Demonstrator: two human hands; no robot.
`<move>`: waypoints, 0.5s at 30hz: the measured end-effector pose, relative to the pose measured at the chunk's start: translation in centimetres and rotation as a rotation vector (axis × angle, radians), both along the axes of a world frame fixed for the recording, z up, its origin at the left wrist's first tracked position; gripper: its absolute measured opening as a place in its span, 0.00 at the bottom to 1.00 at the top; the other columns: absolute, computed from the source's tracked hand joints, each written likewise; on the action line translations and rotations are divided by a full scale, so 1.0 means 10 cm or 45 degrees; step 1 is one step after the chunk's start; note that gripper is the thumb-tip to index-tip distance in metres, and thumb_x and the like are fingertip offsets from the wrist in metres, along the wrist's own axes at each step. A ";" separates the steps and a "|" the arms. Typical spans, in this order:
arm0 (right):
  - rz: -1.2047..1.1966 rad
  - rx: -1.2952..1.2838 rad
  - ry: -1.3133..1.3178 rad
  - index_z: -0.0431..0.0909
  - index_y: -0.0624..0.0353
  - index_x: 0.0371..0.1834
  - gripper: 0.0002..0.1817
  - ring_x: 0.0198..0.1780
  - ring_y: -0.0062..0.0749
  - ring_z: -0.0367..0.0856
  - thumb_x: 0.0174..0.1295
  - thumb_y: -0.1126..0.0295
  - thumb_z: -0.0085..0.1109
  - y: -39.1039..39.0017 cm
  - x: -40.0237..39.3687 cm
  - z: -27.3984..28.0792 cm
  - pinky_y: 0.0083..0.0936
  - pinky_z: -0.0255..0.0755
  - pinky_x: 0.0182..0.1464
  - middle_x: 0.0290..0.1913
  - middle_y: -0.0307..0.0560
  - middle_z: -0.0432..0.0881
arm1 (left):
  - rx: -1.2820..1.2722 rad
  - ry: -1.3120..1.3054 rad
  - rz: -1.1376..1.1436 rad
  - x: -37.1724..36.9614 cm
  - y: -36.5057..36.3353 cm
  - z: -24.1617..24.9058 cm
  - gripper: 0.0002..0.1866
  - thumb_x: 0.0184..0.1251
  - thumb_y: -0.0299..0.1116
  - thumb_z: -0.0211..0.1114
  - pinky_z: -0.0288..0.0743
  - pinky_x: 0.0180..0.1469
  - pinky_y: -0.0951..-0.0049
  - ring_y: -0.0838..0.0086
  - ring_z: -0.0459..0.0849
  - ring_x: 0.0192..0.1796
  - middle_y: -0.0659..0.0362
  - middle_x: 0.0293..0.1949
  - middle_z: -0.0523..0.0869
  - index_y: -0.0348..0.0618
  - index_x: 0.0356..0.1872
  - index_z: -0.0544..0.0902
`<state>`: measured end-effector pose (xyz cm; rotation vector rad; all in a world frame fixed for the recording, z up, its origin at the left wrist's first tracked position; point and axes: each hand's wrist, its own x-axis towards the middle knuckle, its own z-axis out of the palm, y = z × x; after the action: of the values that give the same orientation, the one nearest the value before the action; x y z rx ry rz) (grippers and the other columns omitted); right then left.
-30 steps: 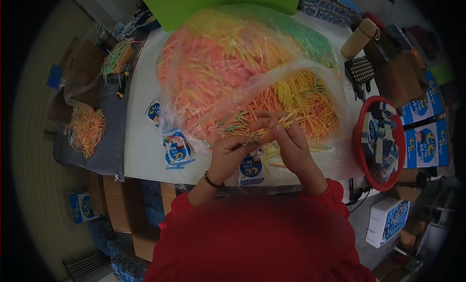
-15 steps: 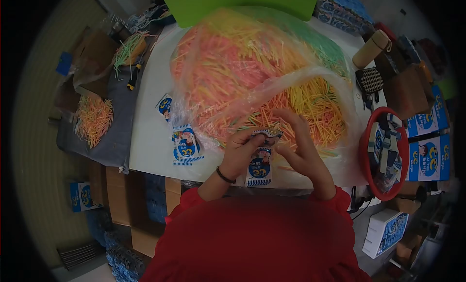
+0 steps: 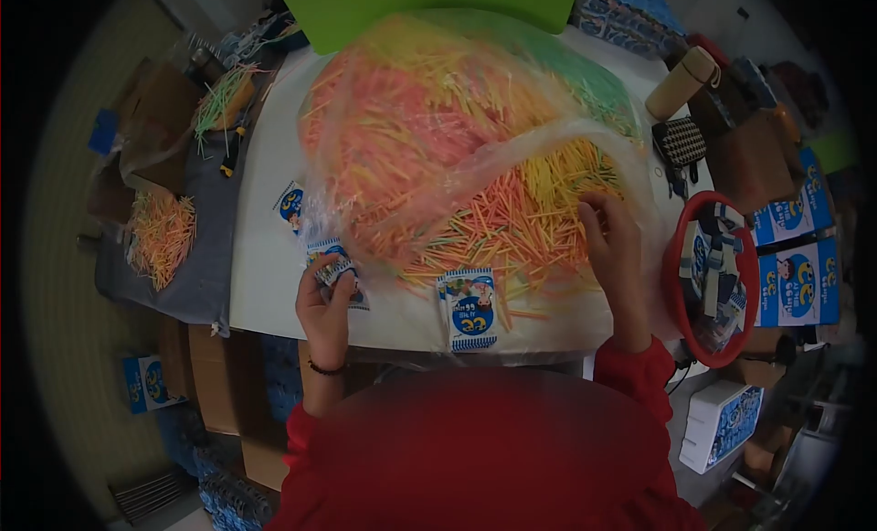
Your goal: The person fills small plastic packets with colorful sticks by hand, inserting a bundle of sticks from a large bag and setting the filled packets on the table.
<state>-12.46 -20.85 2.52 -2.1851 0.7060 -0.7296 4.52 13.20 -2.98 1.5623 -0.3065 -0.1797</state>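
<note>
My left hand (image 3: pixel 323 321) is closed on a small blue-and-white printed packet (image 3: pixel 334 268), over another packet lying at the left of the table. My right hand (image 3: pixel 614 248) is at the right part of the heap of thin pink, orange and yellow sticks (image 3: pixel 493 216). Its fingers are bent and apart, and I see nothing held in them. Clear plastic sheeting (image 3: pixel 539 140) partly covers the heap. Another printed packet (image 3: pixel 468 310) lies flat at the table's front edge, between my hands. One more packet (image 3: pixel 290 207) rests farther back on the left.
At the right stands a red basket (image 3: pixel 671 298) with packets inside, beside blue printed boxes (image 3: pixel 797 284). A tan bottle (image 3: pixel 681 85) and a checkered pouch (image 3: pixel 680 143) are behind it. Loose sticks (image 3: pixel 164 234) lie on a grey cloth (image 3: pixel 215 248) at the left.
My left hand has moved left with a packet, away from the front middle. My right hand has moved right and onto the stick heap. The view has shifted slightly.
</note>
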 end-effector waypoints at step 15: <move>-0.039 -0.677 0.699 0.81 0.68 0.33 0.17 0.42 0.55 0.79 0.54 0.62 0.65 -0.18 0.78 -0.34 0.44 0.74 0.45 0.39 0.61 0.77 | 1.087 -0.980 -0.377 -0.63 -0.75 0.22 0.22 0.50 0.51 0.74 0.60 0.43 0.62 0.63 0.75 0.39 0.58 0.30 0.77 0.45 0.29 0.75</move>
<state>-4.63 -22.69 -0.85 -2.9205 0.8884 -0.3435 -1.82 5.72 -0.80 2.3894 -1.1842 0.0955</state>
